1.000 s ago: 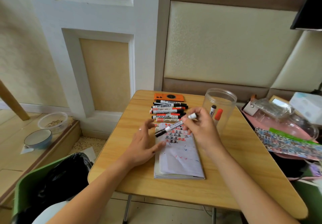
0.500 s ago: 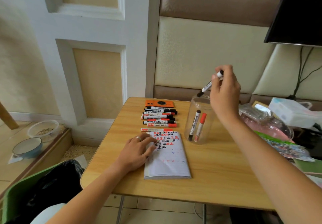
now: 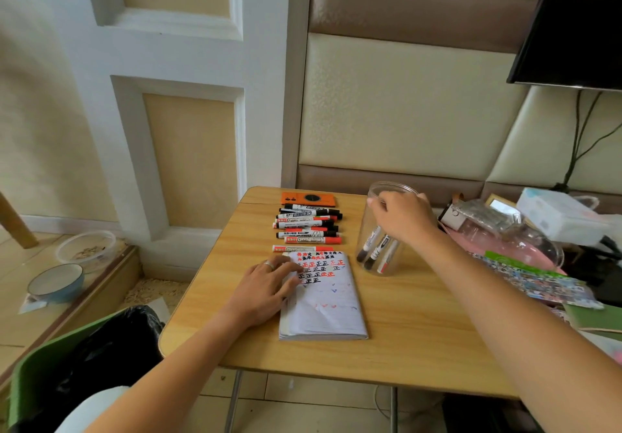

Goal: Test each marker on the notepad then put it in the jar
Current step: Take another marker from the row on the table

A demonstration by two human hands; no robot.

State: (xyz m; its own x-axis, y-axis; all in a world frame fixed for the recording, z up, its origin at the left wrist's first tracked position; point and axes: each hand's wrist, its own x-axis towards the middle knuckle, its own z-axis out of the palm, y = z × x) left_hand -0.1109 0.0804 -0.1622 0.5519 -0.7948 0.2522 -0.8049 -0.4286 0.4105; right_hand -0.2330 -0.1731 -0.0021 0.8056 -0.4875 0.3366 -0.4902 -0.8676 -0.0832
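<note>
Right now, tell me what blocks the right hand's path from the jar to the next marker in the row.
Nothing visible does. The right hand is at the clear jar mouth; the row of markers lies to its left on bare wooden table, uncovered. The left hand rests on the notepad, nearer the person.

The single head-worn camera is looking forward and down from above the near edge of the bench (image 3: 420,325), taking in both forearms close below, the whole benchtop, and the padded wall (image 3: 404,106) rising beyond it.

A flat orange rectangular case (image 3: 308,199) is located on the wooden table (image 3: 404,338); a blue ceramic bowl (image 3: 55,282) is positioned on the floor ledge.
</note>
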